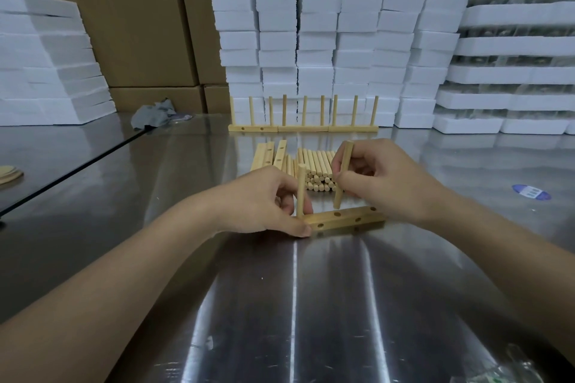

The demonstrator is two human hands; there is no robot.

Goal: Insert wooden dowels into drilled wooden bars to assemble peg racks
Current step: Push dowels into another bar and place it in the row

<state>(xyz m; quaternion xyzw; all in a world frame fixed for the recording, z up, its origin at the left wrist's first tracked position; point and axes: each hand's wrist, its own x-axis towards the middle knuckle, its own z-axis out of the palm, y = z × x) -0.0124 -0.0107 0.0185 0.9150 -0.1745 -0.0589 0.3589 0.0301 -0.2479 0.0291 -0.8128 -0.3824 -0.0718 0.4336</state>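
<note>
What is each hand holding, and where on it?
Right hand pinches a loose dowel at mid-length; left hand grips the drilled bar at its left end.

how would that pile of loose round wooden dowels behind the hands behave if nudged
The pile of pale round wooden dowels would likely roll and spill: smooth cylinders stacked loose on the shiny metal table. Each looks stiff and probably light, being thin straight wood.

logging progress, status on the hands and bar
Left hand holds upright dowel at bar end. Right hand pinches second dowel above next hole. Nothing blocking.
</note>
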